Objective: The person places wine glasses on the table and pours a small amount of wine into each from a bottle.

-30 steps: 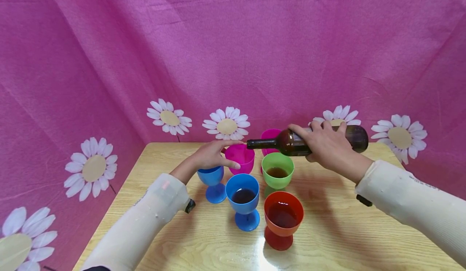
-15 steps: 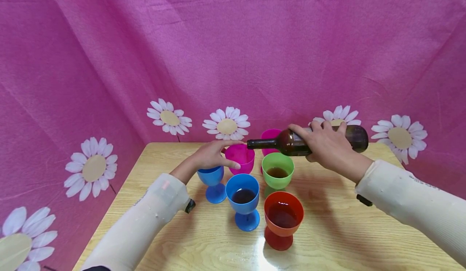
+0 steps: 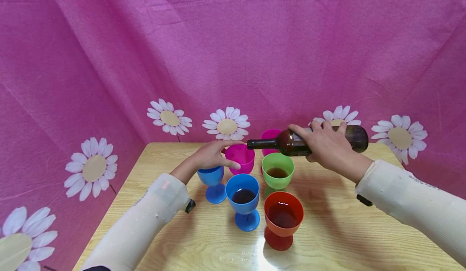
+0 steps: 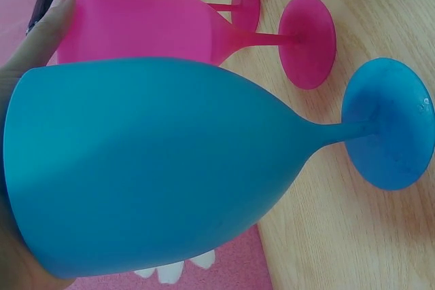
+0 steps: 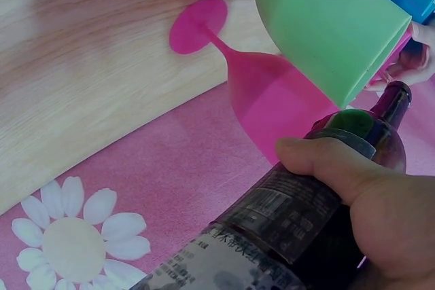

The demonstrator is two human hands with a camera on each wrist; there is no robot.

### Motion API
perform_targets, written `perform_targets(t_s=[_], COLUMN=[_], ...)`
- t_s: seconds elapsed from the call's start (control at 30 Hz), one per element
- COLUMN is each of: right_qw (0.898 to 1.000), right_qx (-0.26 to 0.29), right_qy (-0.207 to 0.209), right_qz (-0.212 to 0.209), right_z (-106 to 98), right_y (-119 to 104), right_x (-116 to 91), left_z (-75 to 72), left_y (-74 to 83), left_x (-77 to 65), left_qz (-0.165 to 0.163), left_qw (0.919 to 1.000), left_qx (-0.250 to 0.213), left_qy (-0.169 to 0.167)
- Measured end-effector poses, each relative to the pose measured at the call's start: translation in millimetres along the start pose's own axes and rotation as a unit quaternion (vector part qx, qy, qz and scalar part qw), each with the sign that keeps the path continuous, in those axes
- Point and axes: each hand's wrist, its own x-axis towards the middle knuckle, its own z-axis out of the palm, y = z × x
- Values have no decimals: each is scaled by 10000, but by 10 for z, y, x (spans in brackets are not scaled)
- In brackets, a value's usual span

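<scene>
My left hand (image 3: 209, 156) holds a pink goblet (image 3: 246, 166) by its bowl near the rim, with the thumb on the near side. The goblet stands upright on the table. My right hand (image 3: 330, 146) grips a dark glass wine bottle (image 3: 294, 143) round its body. That bottle lies nearly level in the air, its mouth at the right rim of the held goblet. Whether liquid runs from it is hard to tell. In the left wrist view a blue goblet (image 4: 156, 161) hides much of the left hand; the right wrist view shows the labelled bottle (image 5: 285, 215) up close.
Around the held goblet stand a green goblet (image 3: 269, 181) and a blue goblet (image 3: 243, 209) with dark liquid, a red goblet (image 3: 280, 231) with dark liquid, another blue goblet (image 3: 212, 178), and a second pink goblet (image 3: 271, 134) behind. A pink daisy-print cloth (image 3: 233, 60) hangs behind the wooden table (image 3: 346, 230).
</scene>
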Motion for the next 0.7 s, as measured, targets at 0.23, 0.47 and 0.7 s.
perform_targets(t_s=[0.23,0.47,0.7], right_qw=[10000,10000,10000], right_qx=[16,35,19], right_qy=[-16,-49,-59], right_qz=[18,35,36], right_z=[-2,3,8], right_y=[2,4,10], right_x=[5,5,2], left_z=[-1,-1,3], left_y=[-1,3,1], left_x=[1,-3,-3], left_qz=[-3,-33,-24], left_qw=[10000,10000,10000], left_qx=[-22,-9,-55], left_qy=[4,-1,5])
